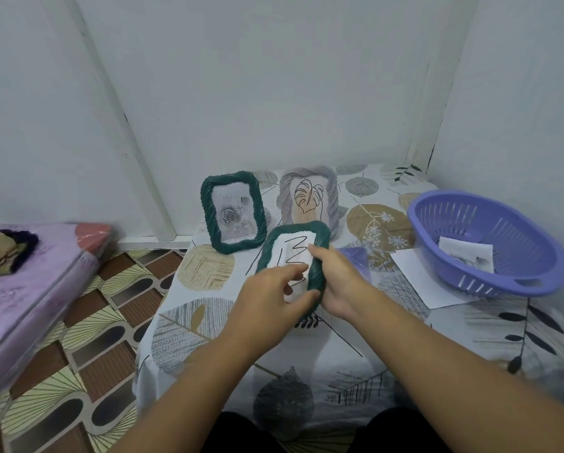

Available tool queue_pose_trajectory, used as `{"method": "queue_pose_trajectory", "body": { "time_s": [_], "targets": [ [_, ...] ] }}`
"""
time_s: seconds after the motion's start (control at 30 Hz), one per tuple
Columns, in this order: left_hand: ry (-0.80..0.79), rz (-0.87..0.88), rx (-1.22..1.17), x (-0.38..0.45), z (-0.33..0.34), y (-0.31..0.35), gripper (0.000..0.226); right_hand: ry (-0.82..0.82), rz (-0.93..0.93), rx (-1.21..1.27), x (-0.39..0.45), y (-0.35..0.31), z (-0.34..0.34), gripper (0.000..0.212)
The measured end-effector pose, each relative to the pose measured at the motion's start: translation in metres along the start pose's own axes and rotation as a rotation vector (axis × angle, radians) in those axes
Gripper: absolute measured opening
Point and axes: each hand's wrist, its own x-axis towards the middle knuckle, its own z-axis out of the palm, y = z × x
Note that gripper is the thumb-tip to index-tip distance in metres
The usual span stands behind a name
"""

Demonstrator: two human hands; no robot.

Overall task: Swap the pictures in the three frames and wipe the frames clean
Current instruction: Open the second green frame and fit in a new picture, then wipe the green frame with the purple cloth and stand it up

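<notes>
Both forearms enter from the bottom edge and meet at picture centre over the tabletop (405, 338), which wears a leaf-print cloth.

Left hand (267, 300): close against the right, fingers curled loosely, thumb along the lower edge of the held frame (292, 256), fingertips on the white picture (295, 256) in it. Looks like pinching or sliding the paper; grip not fully readable.

Right hand (334, 282): clamped round the held frame's right rim, forefinger laid across the picture's right edge.

Held frame: dark green, rope-textured, tilted face-up toward the camera, long axis running from lower centre up and slightly right. Picture carries a black zigzag line. It sits directly between the hands, so both are equally near; the left works the paper, the right steadies.

Judgement: picture is being seated in, or drawn out of, the frame along that long axis.

Behind, upper centre: a second green frame (233, 212) with a rose print, standing, and a grey frame (308, 199) with a leaf drawing, just beside it.

Right of picture: purple basket (490, 243) holding a loose print (467, 256), resting on white paper (421, 279).

Left edge: bed (29, 289).
</notes>
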Motion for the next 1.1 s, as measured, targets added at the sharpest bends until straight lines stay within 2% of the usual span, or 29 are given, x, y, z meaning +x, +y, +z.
{"method": "queue_pose_trajectory", "body": {
  "time_s": [0.1,0.2,0.3,0.37,0.47,0.53,0.67,0.8,0.83,0.9,1.0,1.1],
  "targets": [
    [0.105,-0.056,-0.013,0.002,-0.003,-0.017,0.031,0.013,-0.026,0.036,0.0,0.004,-0.004,0.024],
    [0.223,-0.331,-0.167,0.01,-0.012,-0.036,0.026,0.04,-0.037,0.018,0.001,0.006,-0.007,0.026],
    [0.083,-0.699,-0.534,0.022,-0.013,-0.059,0.027,0.002,-0.007,0.011,0.001,0.006,-0.013,0.027],
    [-0.06,-0.833,-0.795,0.026,-0.012,-0.072,0.033,-0.056,0.018,-0.005,0.0,0.007,-0.014,0.027],
    [-0.227,-0.858,-1.121,0.023,-0.008,-0.077,0.036,-0.11,0.016,-0.051,0.003,0.01,-0.014,0.026],
    [-0.267,-0.83,-1.203,0.023,-0.006,-0.077,0.034,-0.084,-0.006,-0.128,0.008,0.01,-0.016,0.027],
    [-0.174,-0.809,-1.198,0.024,-0.001,-0.077,0.032,0.164,-0.207,-0.626,0.017,0.002,-0.03,0.04],
    [-0.06,-0.829,-1.144,0.026,0.004,-0.084,0.03,0.455,-0.443,-0.992,0.027,-0.012,-0.062,0.018],
    [-0.032,-0.831,-1.132,0.027,0.006,-0.086,0.029,0.511,-0.438,-1.068,0.031,-0.013,-0.071,0.017],
    [0.005,-0.83,-1.124,0.029,0.009,-0.085,0.028,0.579,-0.336,-1.166,0.039,-0.011,-0.086,0.032],
    [0.017,-0.813,-1.113,0.029,0.011,-0.079,0.026,0.64,-0.175,-1.191,0.046,-0.004,-0.097,0.061],
    [0.02,-0.804,-1.097,0.03,0.015,-0.078,0.025,0.637,-0.144,-1.197,0.047,-0.002,-0.098,0.073]
  ]
}}
